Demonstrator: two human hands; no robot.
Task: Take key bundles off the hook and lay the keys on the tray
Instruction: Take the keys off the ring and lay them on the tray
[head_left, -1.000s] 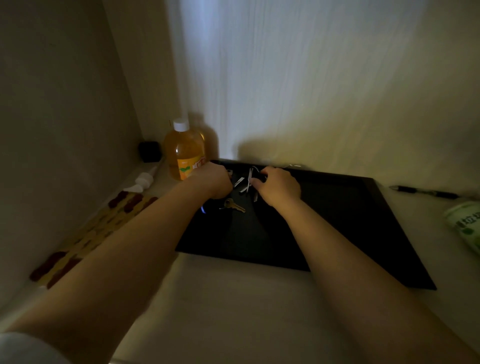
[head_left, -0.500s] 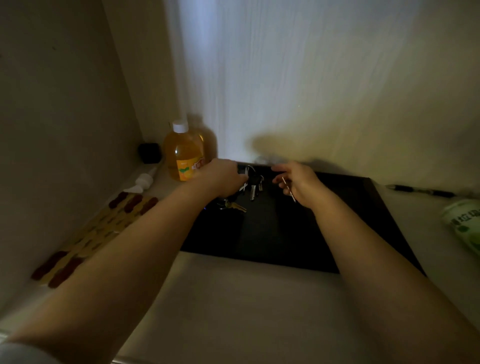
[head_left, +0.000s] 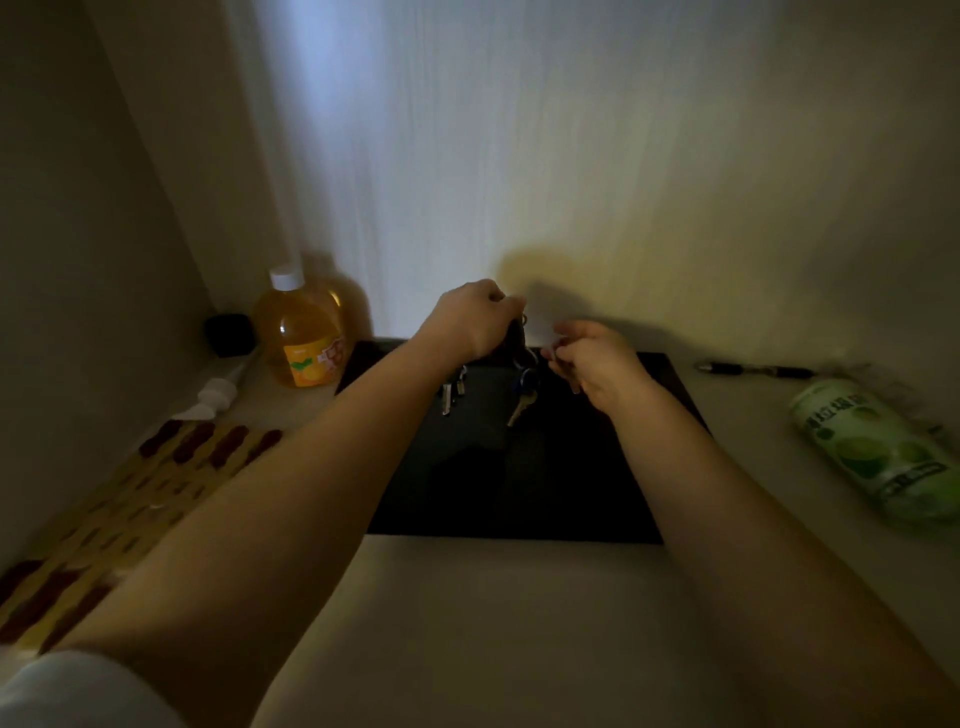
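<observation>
My left hand (head_left: 475, 317) is clenched around a dark bunch of metal keys (head_left: 519, 364), which dangles under it above the flat black tray (head_left: 597, 467). Just beside it, my right hand (head_left: 597, 364) is half curled; whether it pinches anything, I cannot tell.

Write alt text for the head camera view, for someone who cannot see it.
In dim light, a person's left hand holds a key bundle dangling over a black tray, the right hand beside it. An orange drink bottle stands left; a green packet and pen lie right.
</observation>
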